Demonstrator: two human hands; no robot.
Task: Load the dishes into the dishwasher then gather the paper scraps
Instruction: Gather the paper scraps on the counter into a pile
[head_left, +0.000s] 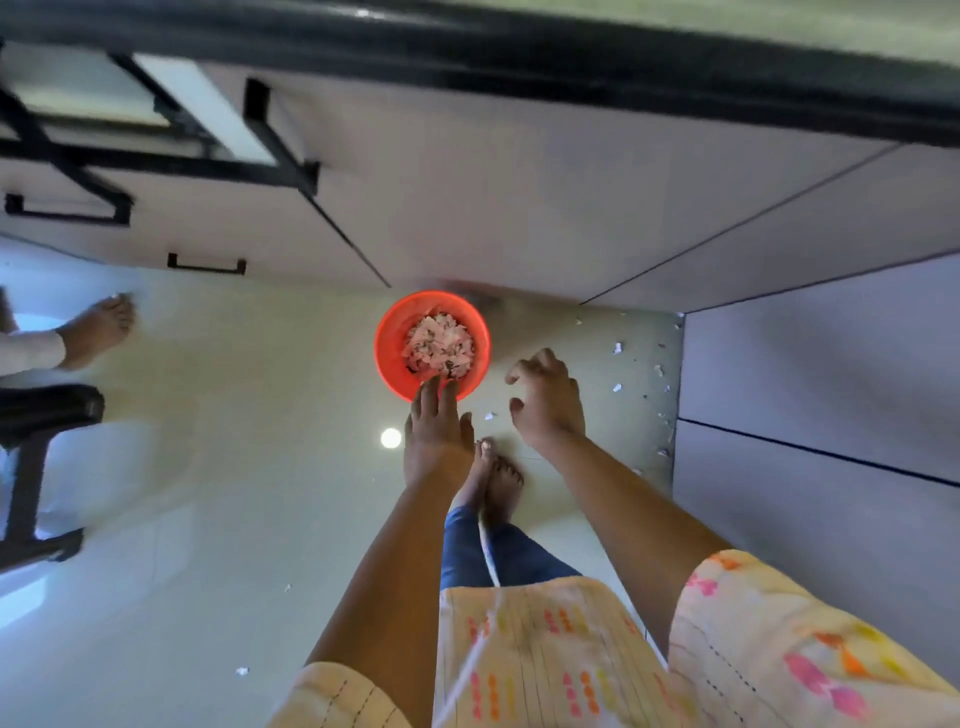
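**Scraps going into the red bowl**

A red bowl (432, 345) sits on the pale floor (208, 467) by the cabinet base (467, 218), heaped with paper scraps (440, 344). The left hand (436, 431) reaches out with straight fingers, tips touching the bowl's near rim. The right hand (545, 402) hovers beside it, apart, fingers curled; whether it holds a scrap I cannot tell. Loose white bits (617, 347) lie scattered to the right near the wall panel (810, 395). Another person's bare foot (98, 327) stands at far left.
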